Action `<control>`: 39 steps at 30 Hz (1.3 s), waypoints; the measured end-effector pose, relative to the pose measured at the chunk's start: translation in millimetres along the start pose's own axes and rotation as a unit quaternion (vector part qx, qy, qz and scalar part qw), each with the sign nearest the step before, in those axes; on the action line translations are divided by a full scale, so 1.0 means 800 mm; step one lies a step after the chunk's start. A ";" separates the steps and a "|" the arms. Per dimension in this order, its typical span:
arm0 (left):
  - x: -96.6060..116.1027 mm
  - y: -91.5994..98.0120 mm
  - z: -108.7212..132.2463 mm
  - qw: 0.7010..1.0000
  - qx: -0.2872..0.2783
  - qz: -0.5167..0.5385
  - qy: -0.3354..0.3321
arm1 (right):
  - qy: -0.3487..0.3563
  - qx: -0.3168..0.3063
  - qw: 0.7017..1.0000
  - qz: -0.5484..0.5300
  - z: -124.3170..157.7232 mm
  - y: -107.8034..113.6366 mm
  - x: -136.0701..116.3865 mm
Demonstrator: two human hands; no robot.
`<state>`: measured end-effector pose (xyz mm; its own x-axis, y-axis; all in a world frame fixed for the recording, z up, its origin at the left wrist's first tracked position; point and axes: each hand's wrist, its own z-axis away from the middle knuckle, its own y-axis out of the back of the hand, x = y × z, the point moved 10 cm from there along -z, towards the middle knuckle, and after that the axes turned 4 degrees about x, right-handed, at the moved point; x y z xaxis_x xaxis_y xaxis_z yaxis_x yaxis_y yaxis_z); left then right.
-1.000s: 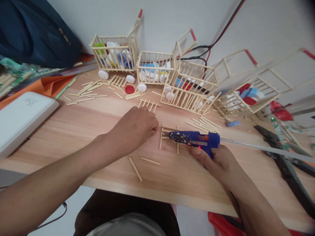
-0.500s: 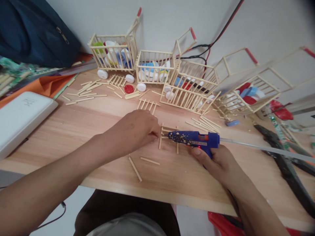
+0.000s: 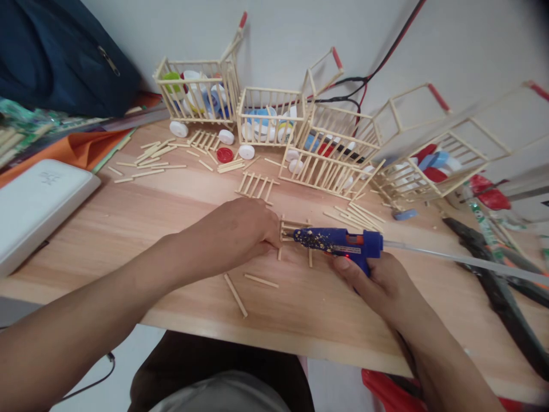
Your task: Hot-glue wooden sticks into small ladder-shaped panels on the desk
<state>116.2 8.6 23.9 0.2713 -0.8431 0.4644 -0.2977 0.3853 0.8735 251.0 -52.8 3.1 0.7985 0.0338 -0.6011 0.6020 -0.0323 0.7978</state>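
Note:
My right hand [image 3: 381, 286] is wrapped round a blue hot glue gun [image 3: 338, 240] with a small red light and a clear glue stick [image 3: 429, 254] sticking out of its back. Its nozzle points left, over a small ladder-like stick frame [image 3: 295, 222] lying on the table. At that frame's left side my left hand [image 3: 244, 229] is closed, knuckles up; whatever its fingers pinch is hidden. Two loose wooden sticks [image 3: 235, 294] lie below the left hand. Just beyond it rests another small stick frame [image 3: 257, 187].
Several stick-built carts [image 3: 197, 94] holding bottle caps line the wall. A slatted stick panel [image 3: 330, 170] leans in front. Loose sticks [image 3: 154, 157] are scattered behind. A white power bank [image 3: 47, 206] lies left, black-handled pliers [image 3: 493, 286] right, and a dark blue bag [image 3: 68, 57] stands back left.
My left hand has shifted slightly right and towards me, uncovering more of the small frame behind it. The glue gun stays almost in place, its nozzle over the near frame.

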 end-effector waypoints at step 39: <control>0.006 -0.005 0.000 0.999 -0.047 -0.009 0.008 | -0.008 -0.005 1.000 0.001 -0.002 0.000 -0.002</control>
<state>118.7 3.1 22.3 0.2912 -0.8442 0.4500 -0.2048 0.4045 0.8913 249.7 -51.3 4.0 0.7998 0.0168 -0.6001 0.6003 -0.0218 0.7995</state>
